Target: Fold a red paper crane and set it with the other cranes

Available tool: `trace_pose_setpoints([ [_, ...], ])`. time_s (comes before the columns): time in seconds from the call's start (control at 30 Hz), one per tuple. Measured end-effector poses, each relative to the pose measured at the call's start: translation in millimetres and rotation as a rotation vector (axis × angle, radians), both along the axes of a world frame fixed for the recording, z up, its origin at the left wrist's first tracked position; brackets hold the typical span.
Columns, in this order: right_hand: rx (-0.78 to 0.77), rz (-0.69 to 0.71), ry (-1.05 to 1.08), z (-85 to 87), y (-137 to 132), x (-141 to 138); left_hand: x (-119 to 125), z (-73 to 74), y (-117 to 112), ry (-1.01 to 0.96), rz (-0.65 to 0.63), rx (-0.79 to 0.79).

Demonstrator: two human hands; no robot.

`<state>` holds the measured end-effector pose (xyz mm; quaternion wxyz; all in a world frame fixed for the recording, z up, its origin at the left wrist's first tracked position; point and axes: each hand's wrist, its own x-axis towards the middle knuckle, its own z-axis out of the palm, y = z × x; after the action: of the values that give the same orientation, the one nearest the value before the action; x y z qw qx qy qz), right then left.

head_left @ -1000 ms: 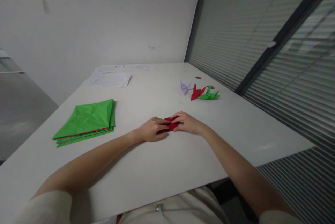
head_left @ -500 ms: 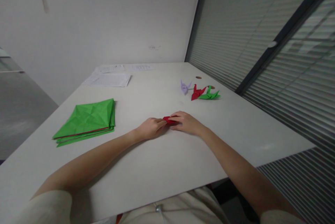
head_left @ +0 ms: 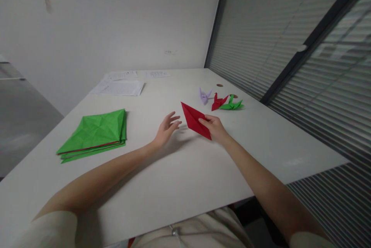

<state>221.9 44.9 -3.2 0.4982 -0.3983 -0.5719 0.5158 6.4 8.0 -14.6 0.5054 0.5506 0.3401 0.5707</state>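
Note:
My right hand (head_left: 216,130) pinches a folded red paper (head_left: 194,120), a long pointed diamond shape, and holds it lifted above the white table (head_left: 179,178). Just left of the paper, my left hand (head_left: 166,128) is raised off the table with its fingers spread and nothing in it.
A stack of green paper sheets (head_left: 95,132) with a red sheet among them lies at the left. Three folded cranes sit at the right rear: lilac (head_left: 204,95), red (head_left: 218,101), green (head_left: 232,104). White printed sheets (head_left: 123,86) lie at the far edge. A blinds-covered glass wall runs along the right.
Both hands were pressing the red paper flat on the table. Now the right hand has lifted it, and the left hand has let go and opened.

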Motion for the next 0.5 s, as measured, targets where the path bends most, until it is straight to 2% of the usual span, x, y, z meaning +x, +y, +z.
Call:
trace_pose_setpoints([
  [0.07, -0.049, 0.041, 0.074, -5.4, -1, -6, 5, 1.4, -3, -0.017, -0.132, -0.114],
  [0.13, -0.084, 0.097, 0.091, -9.4, -4, -13, 8, 3.0, -6, 0.004, -0.203, -0.174],
  [0.33, -0.124, 0.339, -0.004, -7.5, -14, -19, 8, -0.4, -8, -0.028, -0.224, -0.212],
  [0.5, -0.151, 0.403, -0.115, -6.1, -16, -19, 3, -3.3, -3, -0.066, -0.158, -0.244],
])
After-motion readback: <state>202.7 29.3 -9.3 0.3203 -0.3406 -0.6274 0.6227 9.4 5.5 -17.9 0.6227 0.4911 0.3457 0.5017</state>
